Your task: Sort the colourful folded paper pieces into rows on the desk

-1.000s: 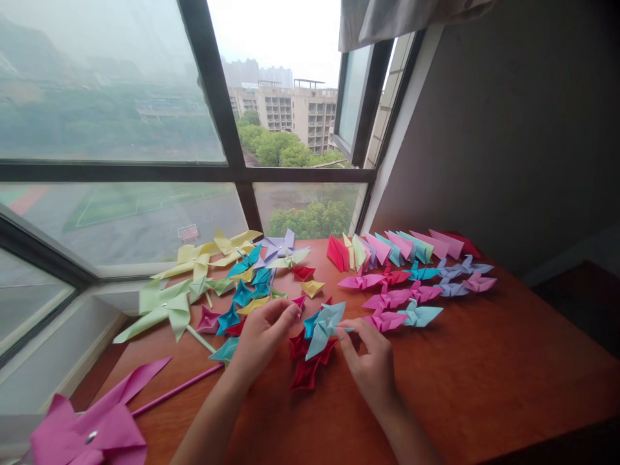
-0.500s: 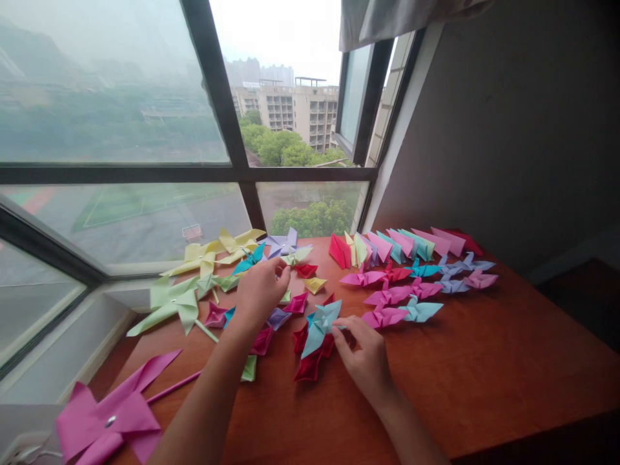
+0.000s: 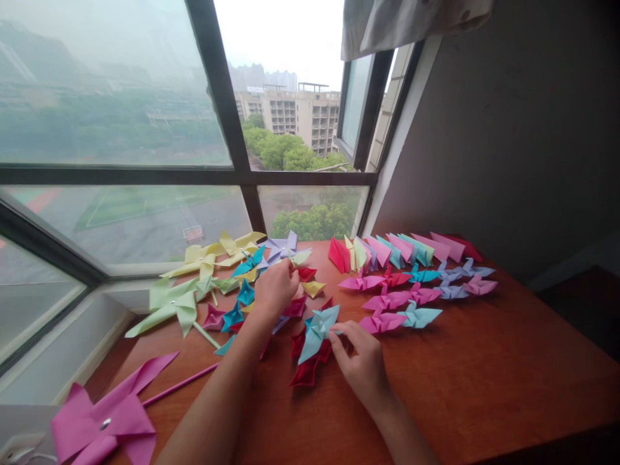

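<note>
Between thumb and fingers, my right hand (image 3: 361,358) pinches a light blue paper crane (image 3: 320,332) by one end. This crane is held over several dark red paper boats (image 3: 306,373) on the table. My left hand (image 3: 277,284) reaches across to the back of the paper pieces with its fingers curled closed. Its fingertips are beside a pale green paper crane (image 3: 303,257), which is partly hidden by the hand. What those fingers hold, if anything, is hidden. Around that hand lie a blue paper crane (image 3: 250,261), blue paper boats (image 3: 246,292) and a yellow paper boat (image 3: 314,289).
Pinwheels stand at the left: a magenta pinwheel (image 3: 105,423), a pale green pinwheel (image 3: 173,302) and a yellow pinwheel (image 3: 199,258). Rows of paper cranes (image 3: 386,298) and folded paper pieces (image 3: 382,250) cover the brown table's (image 3: 465,374) back right, below the window (image 3: 310,177).
My left hand has shifted right, uncovering blue paper boats behind the wrist and covering part of the pale green crane. My right hand still pinches the light blue crane, almost unmoved.
</note>
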The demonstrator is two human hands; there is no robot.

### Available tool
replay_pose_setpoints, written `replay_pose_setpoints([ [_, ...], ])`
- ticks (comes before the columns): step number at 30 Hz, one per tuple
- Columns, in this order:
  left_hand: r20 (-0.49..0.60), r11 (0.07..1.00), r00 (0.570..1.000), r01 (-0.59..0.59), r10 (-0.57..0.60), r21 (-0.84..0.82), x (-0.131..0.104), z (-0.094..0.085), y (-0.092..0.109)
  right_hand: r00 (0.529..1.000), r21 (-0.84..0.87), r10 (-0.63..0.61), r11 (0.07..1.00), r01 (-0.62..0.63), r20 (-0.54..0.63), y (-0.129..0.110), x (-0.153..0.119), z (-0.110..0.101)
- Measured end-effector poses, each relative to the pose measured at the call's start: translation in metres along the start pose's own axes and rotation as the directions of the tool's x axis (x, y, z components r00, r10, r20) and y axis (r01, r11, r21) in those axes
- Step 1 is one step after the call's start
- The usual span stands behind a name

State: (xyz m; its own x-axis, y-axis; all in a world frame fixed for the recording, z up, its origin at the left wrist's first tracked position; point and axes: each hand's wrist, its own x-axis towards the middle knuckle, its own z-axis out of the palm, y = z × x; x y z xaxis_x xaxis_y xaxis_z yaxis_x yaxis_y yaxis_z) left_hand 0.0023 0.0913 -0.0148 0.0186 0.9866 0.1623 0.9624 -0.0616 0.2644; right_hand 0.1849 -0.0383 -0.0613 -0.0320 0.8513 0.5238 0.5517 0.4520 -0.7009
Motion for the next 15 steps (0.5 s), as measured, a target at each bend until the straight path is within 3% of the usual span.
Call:
replay_pose_setpoints([
  [10,-0.006,0.993,0.998,-0.058,0.058,-0.102,0.017,0.002,0.008,1.000,-0.009,-0.005,1.000,0.005,0.015,0.002,0.000,0.000],
  [15,-0.046,0.974,0.997,-0.067,0.059,-0.218,0.014,-0.008,0.009,1.000,-0.016,-0.018,1.000,0.019,0.019,0.002,0.000,-0.001],
])
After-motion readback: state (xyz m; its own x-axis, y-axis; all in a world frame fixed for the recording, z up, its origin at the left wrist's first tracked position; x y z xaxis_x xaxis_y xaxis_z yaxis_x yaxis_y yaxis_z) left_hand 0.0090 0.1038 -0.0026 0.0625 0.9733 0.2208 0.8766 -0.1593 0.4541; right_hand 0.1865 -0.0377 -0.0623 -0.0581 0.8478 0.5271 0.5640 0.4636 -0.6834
